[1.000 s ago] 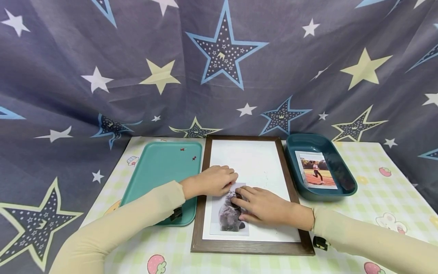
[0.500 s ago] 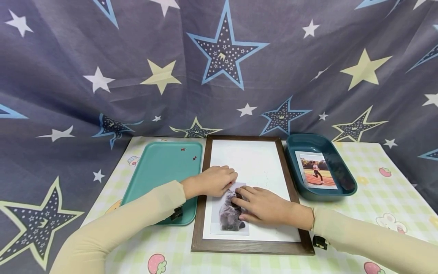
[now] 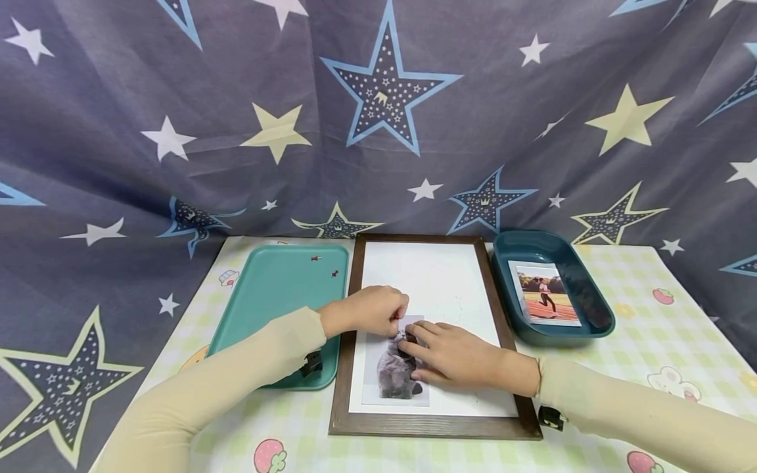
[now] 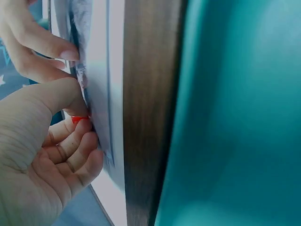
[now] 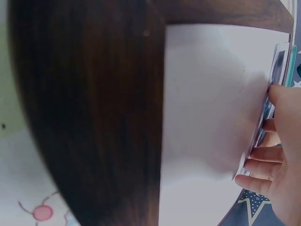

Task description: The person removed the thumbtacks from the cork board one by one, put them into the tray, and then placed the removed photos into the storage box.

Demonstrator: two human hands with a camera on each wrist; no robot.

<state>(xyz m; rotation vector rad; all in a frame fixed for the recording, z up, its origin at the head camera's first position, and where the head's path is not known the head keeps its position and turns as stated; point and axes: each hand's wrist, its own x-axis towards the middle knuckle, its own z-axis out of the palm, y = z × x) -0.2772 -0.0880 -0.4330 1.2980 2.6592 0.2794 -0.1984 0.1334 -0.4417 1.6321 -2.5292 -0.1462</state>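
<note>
A photo of a grey cat [image 3: 397, 378] lies on the lower left part of a white board [image 3: 426, 272] with a brown wooden frame [image 3: 434, 427]. At the photo's top edge, my left hand [image 3: 372, 312] pinches a red push pin [image 4: 80, 119] between thumb and finger, against the photo. The pin's point is hidden. My right hand [image 3: 458, 355] rests on the photo's right side with its fingers spread, holding it flat near the cat's head.
Left of the board, a green tray [image 3: 266, 289] bears two red push pins [image 3: 334, 273]. On the right stands a dark teal bin [image 3: 594, 309] with a photo of a runner [image 3: 547, 299] in it. A checked cloth [image 3: 639, 341] covers the table; a star-patterned curtain [image 3: 225, 79] hangs behind.
My left fingers have curled in more tightly at the photo's top edge, and the wrist has shifted slightly. The right hand and the photo stay in place.
</note>
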